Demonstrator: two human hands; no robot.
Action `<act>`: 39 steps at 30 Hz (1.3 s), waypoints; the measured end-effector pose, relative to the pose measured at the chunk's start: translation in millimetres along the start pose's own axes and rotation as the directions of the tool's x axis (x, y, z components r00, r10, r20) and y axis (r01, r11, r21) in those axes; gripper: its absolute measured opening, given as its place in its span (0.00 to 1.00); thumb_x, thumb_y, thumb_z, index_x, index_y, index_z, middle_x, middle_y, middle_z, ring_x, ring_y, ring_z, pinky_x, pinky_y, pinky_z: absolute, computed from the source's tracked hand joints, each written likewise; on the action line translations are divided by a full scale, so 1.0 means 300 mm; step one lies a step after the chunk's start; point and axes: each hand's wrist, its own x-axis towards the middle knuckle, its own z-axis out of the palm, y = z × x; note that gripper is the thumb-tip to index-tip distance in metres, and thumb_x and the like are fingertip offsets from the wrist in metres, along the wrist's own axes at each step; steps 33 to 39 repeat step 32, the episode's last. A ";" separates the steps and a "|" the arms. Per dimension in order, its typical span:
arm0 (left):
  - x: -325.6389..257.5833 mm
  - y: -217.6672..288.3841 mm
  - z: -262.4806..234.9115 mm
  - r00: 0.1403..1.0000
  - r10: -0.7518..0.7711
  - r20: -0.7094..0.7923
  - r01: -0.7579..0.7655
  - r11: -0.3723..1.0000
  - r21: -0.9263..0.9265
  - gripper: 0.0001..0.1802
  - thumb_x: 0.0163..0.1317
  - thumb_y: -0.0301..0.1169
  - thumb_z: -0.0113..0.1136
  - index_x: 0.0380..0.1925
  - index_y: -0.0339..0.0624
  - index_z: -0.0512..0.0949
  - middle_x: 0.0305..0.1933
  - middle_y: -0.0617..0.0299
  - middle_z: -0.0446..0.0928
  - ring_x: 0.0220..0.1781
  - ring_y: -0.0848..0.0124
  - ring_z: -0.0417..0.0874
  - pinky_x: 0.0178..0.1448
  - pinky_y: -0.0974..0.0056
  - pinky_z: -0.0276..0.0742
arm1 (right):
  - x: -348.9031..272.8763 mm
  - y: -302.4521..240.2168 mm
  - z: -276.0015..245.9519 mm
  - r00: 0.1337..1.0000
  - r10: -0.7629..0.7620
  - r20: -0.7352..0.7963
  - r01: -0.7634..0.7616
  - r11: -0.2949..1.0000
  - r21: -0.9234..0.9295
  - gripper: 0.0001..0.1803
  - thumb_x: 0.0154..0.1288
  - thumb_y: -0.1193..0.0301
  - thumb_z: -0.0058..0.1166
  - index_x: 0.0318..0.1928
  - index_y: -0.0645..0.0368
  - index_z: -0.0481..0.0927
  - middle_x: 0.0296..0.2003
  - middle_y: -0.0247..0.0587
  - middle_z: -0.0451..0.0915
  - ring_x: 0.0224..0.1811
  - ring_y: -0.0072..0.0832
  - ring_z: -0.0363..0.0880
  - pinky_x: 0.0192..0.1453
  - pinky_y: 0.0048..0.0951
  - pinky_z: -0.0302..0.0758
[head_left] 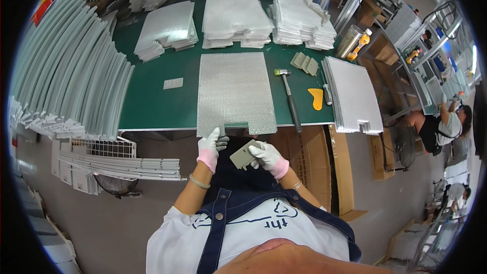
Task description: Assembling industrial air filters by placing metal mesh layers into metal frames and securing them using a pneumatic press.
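Observation:
My right hand (268, 158), in a white glove with a pink cuff, holds a small grey-beige notched plate (243, 155) at its right side, in front of my body. My left hand (209, 147), gloved the same way, is at the near edge of a silver mesh panel (236, 89). Its thumb points up, apart from the partly bent fingers; whether it touches the panel I cannot tell. The panel lies flat on the green table (157, 106), its notched near edge reaching past the table's front.
Right of the panel lie a mallet (289, 99), an orange scraper (316, 98), a screwdriver (326, 94) and several small plates (305, 63). A panel stack (352, 96) stands beyond them. White frames (76, 66) line the left. More panel stacks (236, 18) fill the back. A person (449, 124) sits far right.

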 end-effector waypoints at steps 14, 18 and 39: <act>-0.047 0.023 0.010 0.992 0.128 0.013 -0.126 0.988 -0.085 0.13 0.53 0.34 0.66 0.35 0.38 0.80 0.33 0.63 0.80 0.30 0.75 0.77 0.36 0.68 0.74 | 0.096 0.120 -0.005 0.962 -0.187 -0.201 0.217 0.966 0.140 0.18 0.66 0.60 0.50 0.47 0.61 0.73 0.32 0.35 0.77 0.22 0.19 0.71 0.26 0.22 0.71; -0.022 0.012 0.014 0.996 0.071 -0.053 -0.073 0.997 -0.036 0.11 0.53 0.33 0.66 0.28 0.36 0.80 0.26 0.61 0.79 0.24 0.74 0.78 0.32 0.68 0.76 | 0.148 0.111 -0.026 0.968 -0.125 -0.219 0.182 0.947 0.263 0.16 0.64 0.61 0.53 0.44 0.61 0.73 0.31 0.36 0.79 0.21 0.19 0.74 0.23 0.19 0.72; -0.070 0.030 0.024 0.978 0.050 -0.204 -0.020 0.989 0.145 0.18 0.48 0.38 0.70 0.22 0.34 0.75 0.20 0.67 0.70 0.20 0.78 0.66 0.23 0.67 0.63 | 0.162 0.114 0.035 0.939 -0.120 -0.322 0.192 0.961 0.200 0.17 0.64 0.62 0.54 0.43 0.63 0.73 0.32 0.37 0.79 0.22 0.20 0.75 0.25 0.19 0.73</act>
